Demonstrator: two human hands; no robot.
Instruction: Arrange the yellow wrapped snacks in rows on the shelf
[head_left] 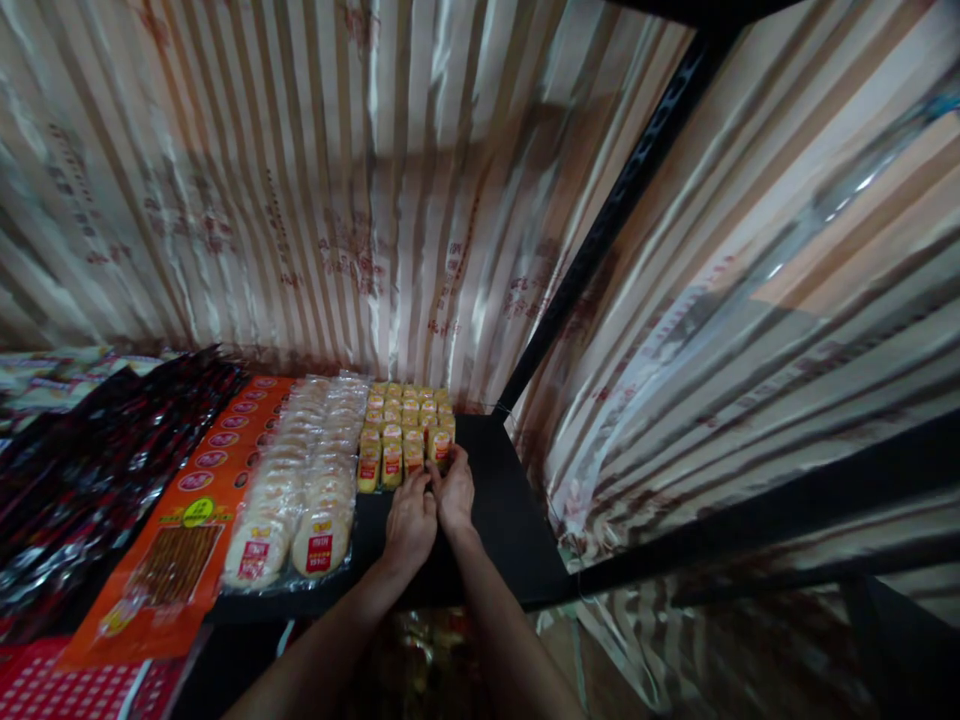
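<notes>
Small yellow snack packs (392, 465) with red-and-white labels stand in several close rows on a black shelf (504, 500). At the front right corner of these rows, my right hand (455, 492) has its fingers closed around the side of one yellow snack pack (440, 447). My left hand (412, 517) is beside it, almost touching the right hand. Its bent fingers press against the front of the packs, and their tips are partly hidden. Two rows of clear-wrapped round white biscuits (321, 545) lie overlapping to the left of the yellow packs.
Further left are an orange snack bag (184, 560), dark shiny packets (97, 450) and a red-and-white checked package (67, 680). A black upright post (600, 230) rises at the shelf's back right corner. Striped printed sheeting (360, 200) hangs behind and to the right.
</notes>
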